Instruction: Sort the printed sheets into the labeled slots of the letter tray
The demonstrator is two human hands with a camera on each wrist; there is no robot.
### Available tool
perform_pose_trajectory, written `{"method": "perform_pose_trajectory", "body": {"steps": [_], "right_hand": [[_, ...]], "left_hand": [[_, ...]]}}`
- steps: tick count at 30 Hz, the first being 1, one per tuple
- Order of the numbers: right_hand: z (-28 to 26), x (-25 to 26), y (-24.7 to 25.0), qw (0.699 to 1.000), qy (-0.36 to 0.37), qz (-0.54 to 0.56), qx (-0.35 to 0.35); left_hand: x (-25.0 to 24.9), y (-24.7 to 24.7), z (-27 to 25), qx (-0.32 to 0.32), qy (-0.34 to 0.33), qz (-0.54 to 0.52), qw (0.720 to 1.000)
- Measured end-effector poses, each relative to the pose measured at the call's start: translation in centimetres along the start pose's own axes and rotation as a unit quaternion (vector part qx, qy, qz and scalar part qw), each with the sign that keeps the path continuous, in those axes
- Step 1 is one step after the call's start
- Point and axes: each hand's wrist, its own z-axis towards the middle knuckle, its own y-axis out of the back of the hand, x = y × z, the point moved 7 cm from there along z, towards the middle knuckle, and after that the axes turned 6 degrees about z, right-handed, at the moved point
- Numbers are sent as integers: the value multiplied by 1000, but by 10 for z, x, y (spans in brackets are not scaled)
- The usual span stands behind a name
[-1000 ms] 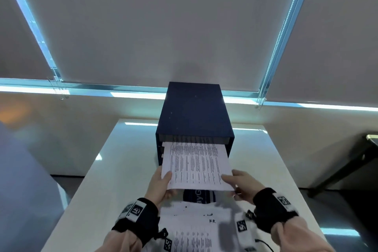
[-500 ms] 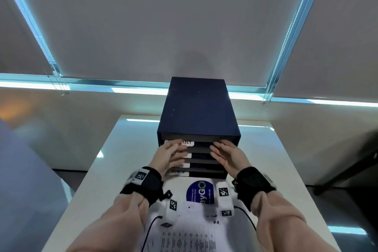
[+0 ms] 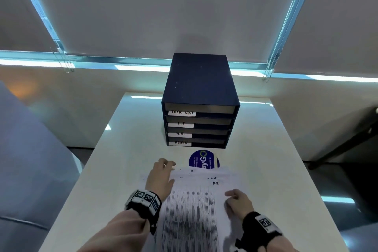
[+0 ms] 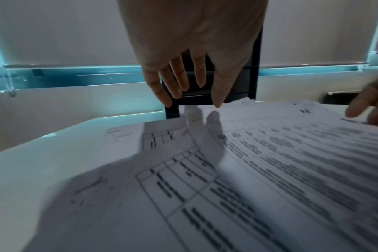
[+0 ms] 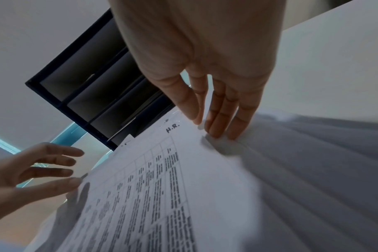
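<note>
Head view: the left hand point(image 3: 161, 178) has straight, spread fingers and lies on the left edge of the pile of printed sheets point(image 3: 194, 206), holding nothing. The right hand point(image 3: 238, 200) has loose fingers, tips touching the pile's right side. The top sheet says "H.R." The pile lies near on the white table point(image 3: 114, 161). Farther off, the dark letter tray point(image 3: 199, 104) has slots marked TASK LIST, I.T, H.R., ADMIN.
</note>
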Motion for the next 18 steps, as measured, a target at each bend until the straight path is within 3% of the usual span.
{"method": "perform_pose_trajectory", "body": {"steps": [5, 12, 18], "right_hand": [[-7, 1, -2, 999, -4, 35, 15], [-5, 4, 1, 996, -8, 81, 32], [-2, 3, 0, 994, -21, 109, 26]], "left_hand": [[0, -25, -13, 124, -10, 50, 991], [7, -12, -11, 69, 28, -16, 997], [22, -22, -21, 134, 43, 32, 990]]}}
